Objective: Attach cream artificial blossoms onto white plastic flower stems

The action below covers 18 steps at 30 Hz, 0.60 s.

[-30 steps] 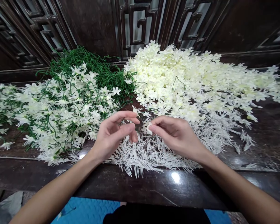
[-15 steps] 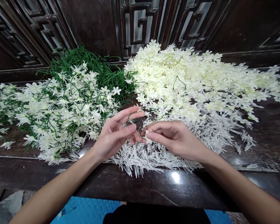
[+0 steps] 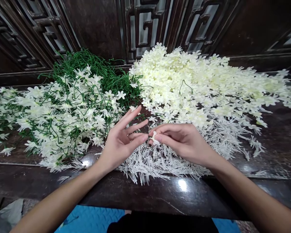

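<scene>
My left hand [image 3: 122, 140] and my right hand [image 3: 184, 140] meet over a heap of white plastic stamen pieces [image 3: 160, 160] on a dark wooden table [image 3: 160, 194]. The right thumb and forefinger pinch a small white flower piece [image 3: 155, 139]. My left thumb and one finger close right beside that piece, apparently on a thin green stem [image 3: 139, 116] with a white tip near the forefinger. The other left fingers are stretched out.
A pile of loose cream petals [image 3: 203, 87] lies behind and to the right of my hands. Finished white flowers on green stems [image 3: 63, 116] spread out on the left, with bare green stems [image 3: 92, 66] behind them. Dark carved wooden panels [image 3: 145, 26] close off the back.
My left fingers have opened out from a curled pinch and stretched forward. The right hand has drawn slightly left, so the two hands now touch at the small flower piece.
</scene>
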Tool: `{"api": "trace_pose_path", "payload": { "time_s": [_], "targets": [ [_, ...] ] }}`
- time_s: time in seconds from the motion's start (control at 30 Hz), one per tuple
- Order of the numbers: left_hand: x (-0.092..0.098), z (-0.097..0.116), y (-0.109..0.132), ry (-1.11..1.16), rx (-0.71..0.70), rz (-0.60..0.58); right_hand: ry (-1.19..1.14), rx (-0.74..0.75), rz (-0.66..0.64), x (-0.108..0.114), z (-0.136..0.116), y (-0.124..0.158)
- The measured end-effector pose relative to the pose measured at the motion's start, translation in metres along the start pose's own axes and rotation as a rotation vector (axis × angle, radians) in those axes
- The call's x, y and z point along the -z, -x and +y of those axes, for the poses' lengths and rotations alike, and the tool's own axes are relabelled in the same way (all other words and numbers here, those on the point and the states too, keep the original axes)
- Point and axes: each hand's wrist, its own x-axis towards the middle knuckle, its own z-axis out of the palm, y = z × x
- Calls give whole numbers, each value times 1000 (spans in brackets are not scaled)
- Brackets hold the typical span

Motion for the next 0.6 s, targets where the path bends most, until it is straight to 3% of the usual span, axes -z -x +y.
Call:
{"api": "trace_pose_path", "payload": {
  "time_s": [0.13, 0.33, 0.6],
  "targets": [
    [-2, -1, 2, -63, -75, 11, 17, 18, 18, 0, 1, 0],
    [3, -9, 2, -336, -160, -36, 46, 2, 18, -2, -4, 0],
    [4, -7, 0, -571, -274, 28, -154, 3, 99, -1, -7, -2]
  ]
}}
